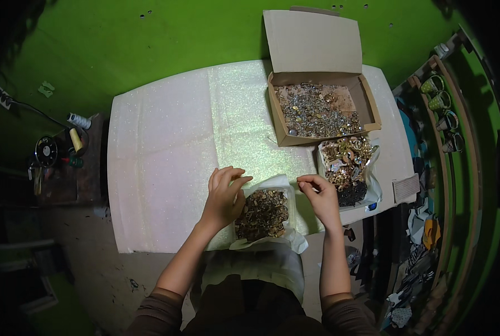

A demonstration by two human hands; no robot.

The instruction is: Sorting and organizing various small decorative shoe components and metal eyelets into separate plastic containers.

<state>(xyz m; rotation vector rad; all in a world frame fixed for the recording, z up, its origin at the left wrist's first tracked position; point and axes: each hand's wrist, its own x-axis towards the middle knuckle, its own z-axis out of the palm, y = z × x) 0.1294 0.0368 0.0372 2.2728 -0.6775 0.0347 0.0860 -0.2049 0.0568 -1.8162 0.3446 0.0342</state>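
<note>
A bright green wall (194, 39) rises behind a tabletop (166, 145) spread with a pale, shimmering cover. At its far right stands an open cardboard box (368, 106), its floor strewn with small glittering pieces; just in front sits a plastic-lined container of golden and black trinkets (348, 162). A smaller lined tray (290, 210) lies at the near edge, between the hands, filled with a dark brownish heap of trinkets (263, 215). The left hand (222, 200) overhangs its left side, fingers loosely curved and parted. The right hand (324, 200) hovers beyond its right side, thumb and forefinger nearly meeting; whether they pinch something tiny, I cannot tell.
</note>
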